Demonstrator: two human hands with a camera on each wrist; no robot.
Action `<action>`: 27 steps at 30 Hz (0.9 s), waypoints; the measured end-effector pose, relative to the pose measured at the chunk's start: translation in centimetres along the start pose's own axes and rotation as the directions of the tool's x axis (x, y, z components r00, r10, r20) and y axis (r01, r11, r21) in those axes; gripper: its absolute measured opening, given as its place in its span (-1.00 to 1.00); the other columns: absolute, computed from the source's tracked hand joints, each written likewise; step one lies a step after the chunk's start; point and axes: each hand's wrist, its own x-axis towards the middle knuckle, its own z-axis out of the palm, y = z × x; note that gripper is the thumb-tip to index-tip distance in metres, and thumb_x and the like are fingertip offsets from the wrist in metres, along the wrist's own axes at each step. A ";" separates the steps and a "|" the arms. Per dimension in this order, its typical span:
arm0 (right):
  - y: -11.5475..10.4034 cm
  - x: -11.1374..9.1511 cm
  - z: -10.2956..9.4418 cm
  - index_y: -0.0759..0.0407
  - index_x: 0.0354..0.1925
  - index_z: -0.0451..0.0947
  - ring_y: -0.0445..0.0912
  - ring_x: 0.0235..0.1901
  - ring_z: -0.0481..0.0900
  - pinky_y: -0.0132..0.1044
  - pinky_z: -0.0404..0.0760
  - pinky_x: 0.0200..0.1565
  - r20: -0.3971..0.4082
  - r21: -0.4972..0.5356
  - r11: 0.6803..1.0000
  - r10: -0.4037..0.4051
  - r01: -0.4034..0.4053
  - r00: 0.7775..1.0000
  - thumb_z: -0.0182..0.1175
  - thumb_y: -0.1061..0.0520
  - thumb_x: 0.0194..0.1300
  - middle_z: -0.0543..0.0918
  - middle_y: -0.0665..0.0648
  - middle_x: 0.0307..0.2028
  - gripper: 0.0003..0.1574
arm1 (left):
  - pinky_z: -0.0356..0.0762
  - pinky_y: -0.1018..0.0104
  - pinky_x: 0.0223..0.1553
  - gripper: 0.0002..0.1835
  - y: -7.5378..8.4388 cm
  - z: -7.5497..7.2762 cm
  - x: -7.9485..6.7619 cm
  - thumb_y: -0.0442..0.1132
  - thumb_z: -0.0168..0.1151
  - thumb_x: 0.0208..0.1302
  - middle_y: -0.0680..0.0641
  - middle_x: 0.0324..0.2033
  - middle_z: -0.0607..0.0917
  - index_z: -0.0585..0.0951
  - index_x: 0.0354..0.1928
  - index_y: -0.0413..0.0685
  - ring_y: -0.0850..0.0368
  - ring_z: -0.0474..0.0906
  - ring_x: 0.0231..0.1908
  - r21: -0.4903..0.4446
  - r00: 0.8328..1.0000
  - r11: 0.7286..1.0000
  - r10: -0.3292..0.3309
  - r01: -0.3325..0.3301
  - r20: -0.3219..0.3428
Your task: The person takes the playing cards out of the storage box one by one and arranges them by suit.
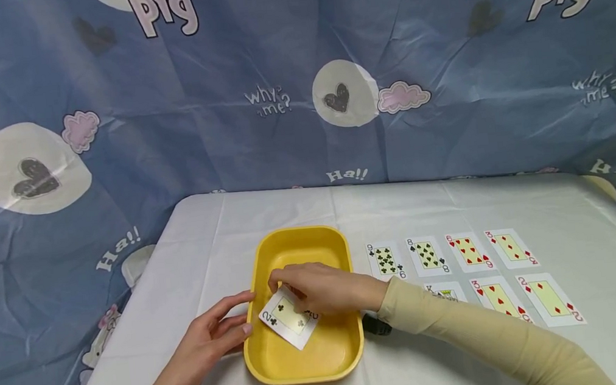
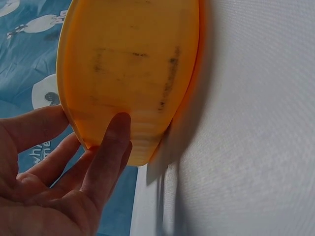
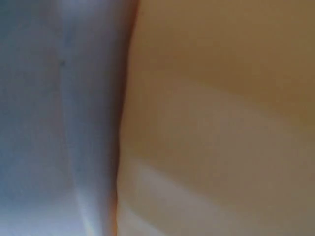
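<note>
A yellow plastic tray point(image 1: 308, 364) lies on the white-covered table in the head view. Inside it, my right hand point(image 1: 322, 287) pinches a two of clubs playing card point(image 1: 280, 326), which lies slantwise, partly under the fingers. From the left side, my left hand point(image 1: 207, 343) touches the tray's outer wall with its fingers fairly straight and spread. The left wrist view shows those fingertips against the scuffed yellow wall point(image 2: 128, 64). Only a blurred yellow surface point(image 3: 221, 113) fills most of the right wrist view; the right hand is outside it.
Right of the tray, face-up cards stand in two rows, among them a nine of clubs point(image 1: 384, 261), a six of hearts point(image 1: 469, 252) and a two of diamonds point(image 1: 551, 299). My right forearm partly covers a king point(image 1: 445, 291). A blue printed cloth point(image 1: 282, 146) hangs behind the table.
</note>
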 end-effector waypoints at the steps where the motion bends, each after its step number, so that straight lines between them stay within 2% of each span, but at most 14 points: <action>1: 0.1 0.0 0.0 -0.12 0.02 0.40 -0.22 -0.32 0.42 -0.40 0.41 -0.25 -0.050 -0.001 1.000 0.004 -0.004 0.999 0.31 0.31 0.25 0.48 -0.08 -0.31 -0.51 | 0.57 0.11 -0.01 -0.35 0.0 0.0 0.0 -0.12 0.32 0.31 -0.25 0.26 0.48 0.36 0.40 -0.03 -0.08 0.51 0.17 -0.003 1.000 1.000 0.001 -0.001 0.002; 5: 0.3 -0.1 -0.2 -0.08 0.02 0.42 -0.20 -0.29 0.41 -0.38 0.42 -0.24 -0.198 0.000 1.000 -0.015 0.015 0.980 0.16 0.41 0.30 0.49 -0.08 -0.26 -0.53 | 0.57 0.11 -0.01 -0.36 0.1 0.0 0.1 -0.13 0.31 0.32 -0.25 0.30 0.43 0.36 0.39 -0.03 -0.08 0.49 0.19 -0.006 1.000 1.000 0.003 -0.003 0.007; 8: 0.3 -0.2 -0.4 -0.06 0.04 0.42 -0.20 -0.23 0.44 -0.35 0.48 -0.19 -0.288 0.057 0.997 -0.031 0.050 0.957 0.10 0.42 0.33 0.50 -0.09 -0.18 -0.53 | 0.57 0.11 -0.01 -0.37 0.2 -0.1 0.2 -0.12 0.31 0.32 -0.24 0.34 0.39 0.37 0.39 -0.02 -0.08 0.48 0.20 -0.007 1.000 1.000 0.000 0.000 0.008; 11: 0.2 -0.4 -0.4 -0.01 0.07 0.43 -0.19 -0.15 0.47 -0.31 0.52 -0.09 -0.394 0.128 0.987 -0.043 0.101 0.918 0.08 0.42 0.36 0.52 -0.09 -0.06 -0.56 | 0.56 0.10 0.01 -0.37 0.1 -0.2 0.1 -0.12 0.29 0.34 -0.25 0.34 0.39 0.35 0.40 -0.04 -0.08 0.47 0.21 -0.015 1.000 1.000 0.000 0.000 0.019; 13: 0.1 -0.6 -0.5 0.02 0.09 0.44 -0.19 -0.13 0.49 -0.28 0.53 -0.07 -0.464 0.196 0.972 -0.023 0.128 0.885 0.10 0.41 0.37 0.52 -0.07 -0.01 -0.57 | 0.56 0.09 0.01 -0.37 0.1 -0.2 0.1 -0.12 0.28 0.35 -0.27 0.33 0.39 0.33 0.41 -0.06 -0.08 0.47 0.21 -0.018 1.000 1.000 0.005 -0.004 0.026; 15: 0.0 -0.8 -0.5 0.04 0.11 0.45 -0.17 -0.13 0.50 -0.24 0.57 -0.09 -0.528 0.285 0.946 0.019 0.156 0.849 0.11 0.40 0.37 0.52 -0.05 0.02 -0.57 | 0.55 0.09 0.02 -0.36 0.0 -0.3 0.1 -0.13 0.28 0.35 -0.28 0.32 0.40 0.33 0.41 -0.06 -0.08 0.47 0.21 -0.021 0.999 1.000 0.010 -0.009 0.031; 18: 0.0 -1.2 -0.5 0.04 0.15 0.46 -0.11 -0.20 0.52 -0.19 0.62 -0.20 -0.608 0.426 0.879 0.102 0.215 0.788 0.12 0.37 0.40 0.52 0.01 -0.04 -0.57 | 0.55 0.09 0.02 -0.36 0.0 -0.2 0.1 -0.13 0.28 0.35 -0.28 0.32 0.40 0.33 0.41 -0.07 -0.09 0.48 0.20 -0.019 1.000 1.000 0.014 -0.014 0.028; 22: 0.2 -1.8 -0.7 0.13 0.20 0.45 0.03 -0.29 0.55 -0.05 0.65 -0.29 -0.681 0.523 0.792 0.165 0.315 0.714 0.14 0.36 0.40 0.52 0.18 -0.15 -0.56 | 0.56 0.08 0.01 -0.35 0.0 -0.2 0.2 -0.10 0.29 0.34 -0.28 0.31 0.42 0.34 0.40 -0.06 -0.09 0.49 0.19 -0.007 1.000 1.000 0.004 -0.004 0.019; 25: 0.5 -2.7 -1.2 0.21 0.21 0.44 0.12 -0.31 0.56 0.01 0.66 -0.32 -0.703 0.551 0.755 0.192 0.355 0.685 0.16 0.39 0.37 0.51 0.28 -0.18 -0.53 | 0.56 0.08 0.01 -0.34 0.0 -0.2 0.1 -0.08 0.29 0.34 -0.27 0.31 0.43 0.33 0.41 -0.06 -0.09 0.49 0.19 -0.005 1.000 1.000 -0.004 0.004 0.023; 27: 0.8 -3.6 -1.7 0.22 0.21 0.44 0.13 -0.30 0.56 0.01 0.67 -0.33 -0.704 0.574 0.733 0.214 0.365 0.677 0.16 0.41 0.35 0.49 0.30 -0.15 -0.52 | 0.56 0.08 0.01 -0.33 0.0 -0.2 0.1 -0.08 0.29 0.34 -0.26 0.30 0.43 0.32 0.42 -0.06 -0.08 0.49 0.19 -0.007 1.000 1.000 -0.003 0.003 0.029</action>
